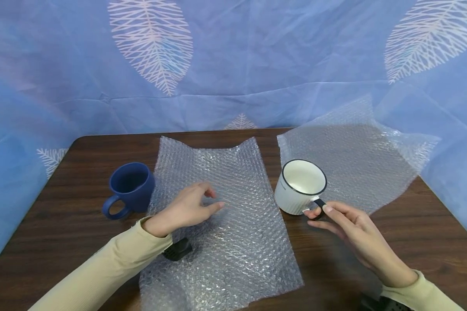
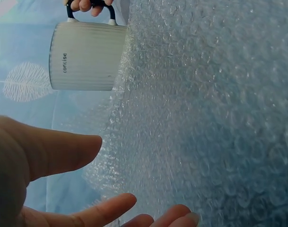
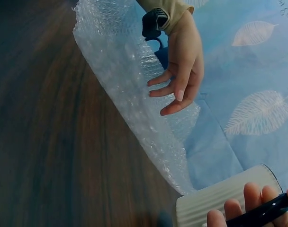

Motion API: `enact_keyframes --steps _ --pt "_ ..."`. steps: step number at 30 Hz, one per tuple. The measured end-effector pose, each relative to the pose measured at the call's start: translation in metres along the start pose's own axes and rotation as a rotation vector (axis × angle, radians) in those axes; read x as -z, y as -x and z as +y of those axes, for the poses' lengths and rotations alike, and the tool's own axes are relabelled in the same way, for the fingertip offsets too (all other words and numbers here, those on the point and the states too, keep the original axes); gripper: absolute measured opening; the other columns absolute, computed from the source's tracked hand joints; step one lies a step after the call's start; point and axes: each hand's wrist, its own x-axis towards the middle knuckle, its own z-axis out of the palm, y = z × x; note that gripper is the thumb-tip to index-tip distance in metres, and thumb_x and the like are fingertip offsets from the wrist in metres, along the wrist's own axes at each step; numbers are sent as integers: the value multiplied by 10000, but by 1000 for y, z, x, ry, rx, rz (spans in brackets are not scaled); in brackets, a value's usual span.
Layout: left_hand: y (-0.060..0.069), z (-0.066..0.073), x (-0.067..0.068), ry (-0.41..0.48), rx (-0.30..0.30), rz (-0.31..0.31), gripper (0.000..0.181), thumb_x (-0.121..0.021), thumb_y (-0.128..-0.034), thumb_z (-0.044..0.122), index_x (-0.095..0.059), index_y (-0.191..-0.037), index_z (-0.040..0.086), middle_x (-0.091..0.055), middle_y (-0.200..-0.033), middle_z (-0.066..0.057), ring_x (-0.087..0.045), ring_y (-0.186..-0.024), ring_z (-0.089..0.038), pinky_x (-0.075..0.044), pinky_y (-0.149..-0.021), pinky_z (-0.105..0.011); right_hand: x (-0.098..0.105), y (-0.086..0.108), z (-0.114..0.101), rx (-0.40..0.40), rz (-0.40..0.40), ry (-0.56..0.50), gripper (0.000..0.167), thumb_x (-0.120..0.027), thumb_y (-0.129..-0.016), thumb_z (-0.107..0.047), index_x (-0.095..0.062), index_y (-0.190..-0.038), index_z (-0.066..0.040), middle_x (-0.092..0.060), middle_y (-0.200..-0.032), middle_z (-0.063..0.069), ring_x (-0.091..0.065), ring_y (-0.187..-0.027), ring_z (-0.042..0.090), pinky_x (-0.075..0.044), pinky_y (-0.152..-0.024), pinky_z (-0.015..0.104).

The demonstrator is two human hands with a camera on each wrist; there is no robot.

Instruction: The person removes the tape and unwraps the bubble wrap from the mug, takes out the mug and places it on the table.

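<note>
With its fingers and thumb, my right hand [image 1: 352, 231] grips the black handle of a white ribbed mug [image 1: 295, 194] that has a dark rim. The word "concise" shows on the mug's side [image 2: 87, 56] in the left wrist view. My left hand [image 1: 190, 205] hovers over a sheet of bubble wrap [image 1: 233, 242], fingers loosely bent and holding nothing. That sheet lies lengthwise in the middle of the table, its far corners curling up. Left of it stands a dark blue mug [image 1: 134, 188], upright, with its handle toward the front left.
A second bubble wrap sheet [image 1: 346, 160] lies at the back right, behind the white mug, and overhangs the table's edge. The dark wooden table [image 1: 50, 242] backs onto a blue cloth [image 1: 276, 56] printed with white leaves.
</note>
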Motion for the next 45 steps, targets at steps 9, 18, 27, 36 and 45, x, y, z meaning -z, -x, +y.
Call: enact_keyframes --steps 9,18,27,36,45 --pt "4 -3 3 51 16 -5 343 -624 -936 316 -592 -1162 61 -586 -1196 -112 -623 -849 -180 -507 -750 -359 0 -6 7 -15 17 0 296 -315 -1034 6 -555 -1129 151 -664 -1119 110 -618 -1122 192 -507 -923 357" --pt "7 -5 7 81 8 8 336 -625 -936 306 -591 -1151 49 -585 -1200 -129 -618 -828 -166 -504 -701 -334 -4 -5 0 -2 -15 -3 305 -288 -1032 28 -566 -1095 137 -664 -1124 120 -610 -1131 207 -502 -933 362" --pt "7 -6 6 53 -26 18 313 -629 -933 300 -605 -1114 45 -591 -1164 -119 -593 -783 -142 -490 -696 -323 -11 -3 -1 12 -54 -14 302 -271 -1022 59 -541 -1105 168 -634 -1131 147 -609 -1136 237 -502 -931 373" --pt "8 -7 5 68 -24 2 325 -626 -935 312 -603 -1118 45 -584 -1152 -121 -597 -818 -163 -498 -713 -339 -15 -10 3 -53 -18 -29 300 -319 -1040 -18 -564 -1091 147 -647 -1117 98 -626 -1115 212 -499 -933 370" --pt "7 -9 4 57 -35 11 330 -628 -931 315 -612 -1115 42 -602 -1154 -123 -600 -805 -157 -497 -710 -338 -18 -19 12 -4 27 -9 290 -346 -1035 -19 -510 -1118 205 -639 -1162 152 -598 -1157 227 -492 -945 371"
